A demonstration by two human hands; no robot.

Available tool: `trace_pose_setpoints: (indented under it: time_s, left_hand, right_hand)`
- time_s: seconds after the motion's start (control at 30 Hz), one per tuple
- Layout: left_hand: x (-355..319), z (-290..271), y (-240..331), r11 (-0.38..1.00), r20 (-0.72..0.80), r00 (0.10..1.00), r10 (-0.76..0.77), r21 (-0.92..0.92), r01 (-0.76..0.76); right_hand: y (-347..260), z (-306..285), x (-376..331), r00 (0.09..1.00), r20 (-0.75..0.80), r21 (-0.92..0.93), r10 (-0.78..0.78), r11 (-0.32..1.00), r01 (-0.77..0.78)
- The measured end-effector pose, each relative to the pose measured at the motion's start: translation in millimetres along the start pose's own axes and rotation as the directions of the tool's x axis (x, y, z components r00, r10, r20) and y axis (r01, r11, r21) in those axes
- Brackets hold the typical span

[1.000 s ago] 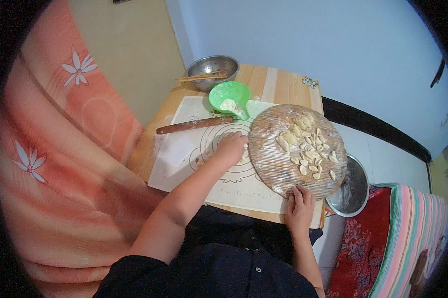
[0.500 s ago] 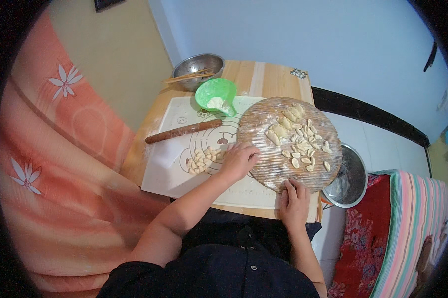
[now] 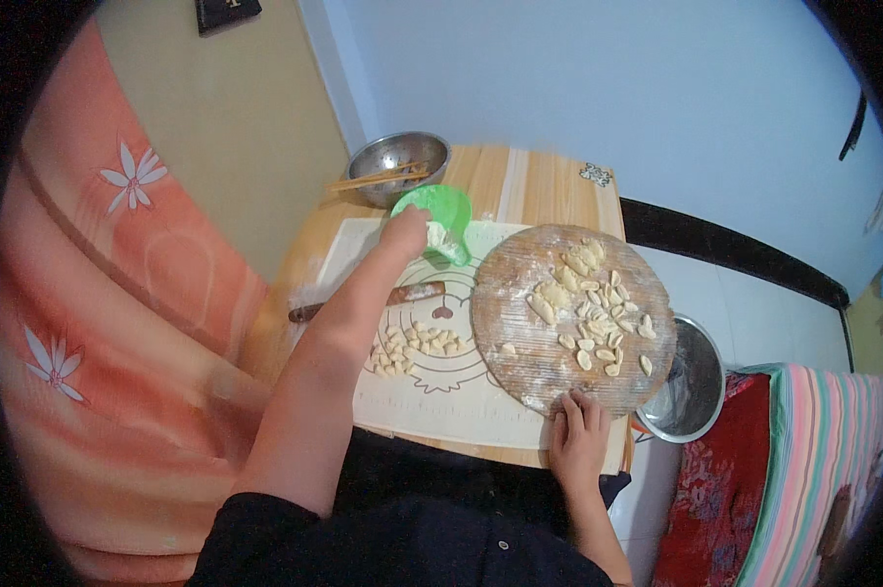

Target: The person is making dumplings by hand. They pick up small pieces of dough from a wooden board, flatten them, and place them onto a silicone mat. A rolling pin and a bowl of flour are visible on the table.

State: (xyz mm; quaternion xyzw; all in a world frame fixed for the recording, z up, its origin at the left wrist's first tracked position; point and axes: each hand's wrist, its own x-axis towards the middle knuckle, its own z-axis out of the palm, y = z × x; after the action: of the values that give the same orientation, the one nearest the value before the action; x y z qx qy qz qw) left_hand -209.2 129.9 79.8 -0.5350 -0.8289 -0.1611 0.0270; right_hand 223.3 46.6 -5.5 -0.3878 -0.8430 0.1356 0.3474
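Observation:
My left hand [image 3: 405, 233] reaches over the green bowl [image 3: 453, 203], which has a spout-like end and white flour [image 3: 436, 235] inside. Its fingers are largely hidden at the bowl's near side. With my right hand [image 3: 578, 430] I hold the near edge of a round ridged board [image 3: 520, 386], fingers over its rim. Flat oval dough pieces [image 3: 598, 338] and several filled dumplings [image 3: 556, 296] lie on the board's far and right part. One small dough piece [image 3: 508, 349] sits near its left edge.
Small cut dough lumps [image 3: 412, 347] and a wooden rolling pin [image 3: 417, 292], partly under my left forearm, lie on the white printed mat [image 3: 431, 416]. A steel bowl with chopsticks [image 3: 402, 152] stands at the back left; another metal basin [image 3: 696, 382] is below the table's right side.
My left hand has left the board's left edge and moved up and left to the green bowl. A small dough piece now shows on the board there. My right hand stays at the rim.

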Motion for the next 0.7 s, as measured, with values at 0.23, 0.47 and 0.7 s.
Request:
trace_pose_setpoints:
  time_s: [0.23, 0.47, 0.7]
  left_hand:
    - [35, 24, -5, 0.990, 0.409, 0.913, 0.007, 0.125, -0.063]
    - [32, 39, -14, 0.986, 0.264, 0.955, 0.136, 0.059, -0.157]
    - [32, 42, -31, 0.902, 0.357, 0.933, 0.051, -0.417, 0.111]
  right_hand:
    - [-2, -2, 1, 1.000, -0.009, -0.009, -0.008, 1.000, 0.008]
    - [-1, -2, 0, 1.000, -0.019, -0.008, 0.000, 1.000, -0.001]
    - [-1, 1, 0, 0.999, -0.021, 0.002, -0.024, 1.000, 0.024]
